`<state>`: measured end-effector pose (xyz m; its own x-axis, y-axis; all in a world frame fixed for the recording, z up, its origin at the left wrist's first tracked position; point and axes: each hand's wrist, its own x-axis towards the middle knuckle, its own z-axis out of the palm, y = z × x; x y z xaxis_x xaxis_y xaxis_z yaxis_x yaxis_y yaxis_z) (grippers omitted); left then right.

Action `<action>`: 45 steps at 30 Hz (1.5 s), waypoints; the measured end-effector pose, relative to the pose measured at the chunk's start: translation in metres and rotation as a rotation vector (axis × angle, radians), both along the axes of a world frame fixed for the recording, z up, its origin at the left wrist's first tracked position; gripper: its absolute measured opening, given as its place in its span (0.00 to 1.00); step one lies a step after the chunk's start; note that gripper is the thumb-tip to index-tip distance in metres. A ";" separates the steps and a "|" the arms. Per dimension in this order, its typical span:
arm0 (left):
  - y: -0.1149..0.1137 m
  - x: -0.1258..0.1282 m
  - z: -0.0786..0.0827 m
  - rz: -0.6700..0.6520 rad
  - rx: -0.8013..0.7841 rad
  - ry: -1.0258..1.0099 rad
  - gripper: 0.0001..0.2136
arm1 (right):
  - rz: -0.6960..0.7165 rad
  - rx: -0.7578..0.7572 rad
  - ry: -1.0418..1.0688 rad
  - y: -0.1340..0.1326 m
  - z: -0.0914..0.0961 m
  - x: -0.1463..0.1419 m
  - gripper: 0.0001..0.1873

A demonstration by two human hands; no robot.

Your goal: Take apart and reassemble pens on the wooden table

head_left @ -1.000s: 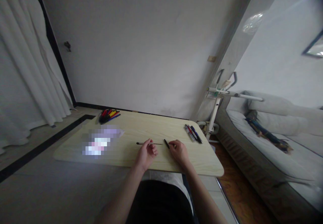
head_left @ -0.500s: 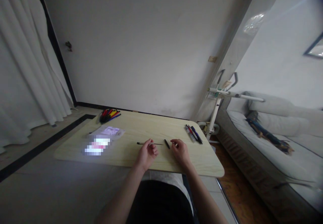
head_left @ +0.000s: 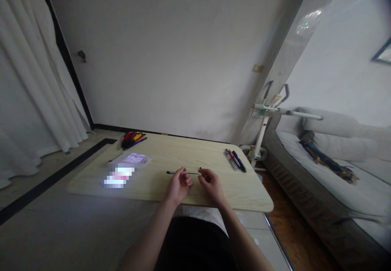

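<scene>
My left hand [head_left: 179,184] rests near the front edge of a light wooden table [head_left: 159,189], its fingers pinched on a thin dark pen refill [head_left: 174,173] that lies level and points left. Close beside it, my right hand [head_left: 210,184] has its fingers curled at a short black pen piece [head_left: 200,169], of which only the tip shows. The two hands almost touch at the refill's right end.
A bundle of coloured pens [head_left: 133,139] lies at the far left corner, and a few assembled pens [head_left: 235,160] at the right. A clear packet with paper [head_left: 128,166] lies to the left. An exercise machine [head_left: 264,118] and a sofa [head_left: 330,161] stand to the right.
My right hand has moved left to the short black piece and closed on it, drawing near the left hand. My left hand has kept its hold on the refill.
</scene>
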<state>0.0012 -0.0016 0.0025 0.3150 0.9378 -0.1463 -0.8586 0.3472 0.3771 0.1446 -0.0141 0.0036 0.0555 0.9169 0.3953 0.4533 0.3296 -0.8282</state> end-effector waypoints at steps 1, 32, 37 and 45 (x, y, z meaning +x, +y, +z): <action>0.000 0.000 0.001 0.003 0.001 0.010 0.04 | 0.015 -0.009 0.021 -0.002 0.001 -0.002 0.12; 0.000 0.002 -0.003 -0.042 0.090 0.066 0.04 | 0.143 -0.066 0.401 -0.003 -0.008 -0.023 0.10; -0.002 0.003 0.001 -0.046 0.101 0.099 0.05 | 0.146 -0.051 0.398 -0.002 -0.010 -0.023 0.09; -0.004 0.005 0.006 -0.043 0.114 0.140 0.06 | 0.151 -0.063 0.390 -0.006 -0.005 -0.024 0.10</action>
